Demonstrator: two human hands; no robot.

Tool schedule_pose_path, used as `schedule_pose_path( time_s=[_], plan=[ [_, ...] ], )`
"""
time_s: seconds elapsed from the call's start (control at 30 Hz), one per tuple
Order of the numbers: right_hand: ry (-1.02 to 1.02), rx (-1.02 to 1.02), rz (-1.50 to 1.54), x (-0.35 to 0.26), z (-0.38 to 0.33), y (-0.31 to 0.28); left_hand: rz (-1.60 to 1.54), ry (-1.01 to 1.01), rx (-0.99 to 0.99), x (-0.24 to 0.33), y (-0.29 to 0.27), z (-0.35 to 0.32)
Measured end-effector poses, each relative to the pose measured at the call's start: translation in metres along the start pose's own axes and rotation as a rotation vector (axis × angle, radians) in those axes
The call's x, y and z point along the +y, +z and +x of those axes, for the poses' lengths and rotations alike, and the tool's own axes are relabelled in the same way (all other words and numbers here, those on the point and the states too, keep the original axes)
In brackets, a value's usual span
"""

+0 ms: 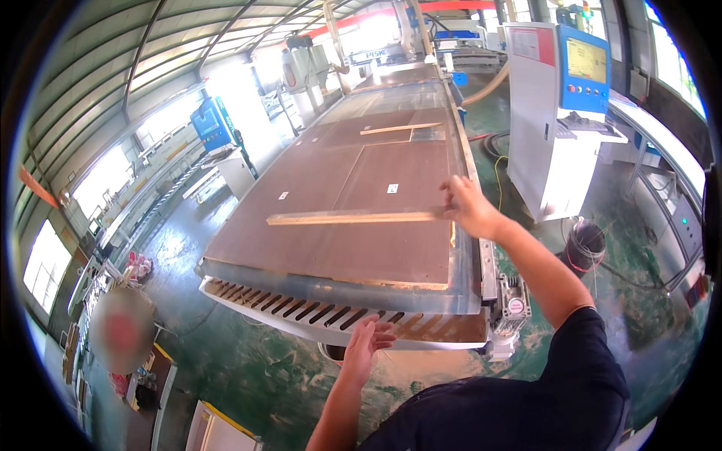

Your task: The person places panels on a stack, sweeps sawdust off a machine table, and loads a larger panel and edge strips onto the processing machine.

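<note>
Brown board panels (353, 203) cover the long machine bed (466, 301), which runs from the near slotted end (338, 314) away toward the far machinery. At far left a person (120, 331) stands on the green floor (248, 361), well apart from the bed; a blue machine (213, 124) stands farther back on that side. The left hand (365, 346) — fingers spread, holding nothing — hovers at the near end, just in front of the slotted edge. A pale wooden strip (353, 217) lies crosswise on the panels, its left end free and short of the bed's left edge. The right hand (468, 207) closes its fingers on the strip's right end, at the bed's right rim. Beyond that rim stand a white control cabinet (541, 113) with a blue screen panel (584, 68) and a dark cable coil (585, 244) on the floor — a narrow aisle lies between.
</note>
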State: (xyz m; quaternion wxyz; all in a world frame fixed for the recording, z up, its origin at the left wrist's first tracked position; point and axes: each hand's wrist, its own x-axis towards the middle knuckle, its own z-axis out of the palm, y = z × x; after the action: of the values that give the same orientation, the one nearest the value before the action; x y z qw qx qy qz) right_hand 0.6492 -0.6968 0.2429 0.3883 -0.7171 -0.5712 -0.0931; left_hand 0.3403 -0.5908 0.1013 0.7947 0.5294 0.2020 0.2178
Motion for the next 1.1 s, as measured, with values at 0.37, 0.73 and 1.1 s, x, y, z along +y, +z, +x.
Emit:
schedule_pose_path(
  time_s=[0.37,0.73,1.1],
  plan=[
    [0.002,0.009,-0.007,-0.030,0.000,0.082,-0.193,0.089,0.175,0.059,0.032,0.132],
    [0.111,0.147,0.192,-0.002,-0.017,0.090,0.156,0.368,0.514,0.061,0.058,0.164],
    [1.092,0.253,1.320,0.085,-0.013,0.111,0.681,0.742,0.379,0.046,0.094,0.154]
  ],
)
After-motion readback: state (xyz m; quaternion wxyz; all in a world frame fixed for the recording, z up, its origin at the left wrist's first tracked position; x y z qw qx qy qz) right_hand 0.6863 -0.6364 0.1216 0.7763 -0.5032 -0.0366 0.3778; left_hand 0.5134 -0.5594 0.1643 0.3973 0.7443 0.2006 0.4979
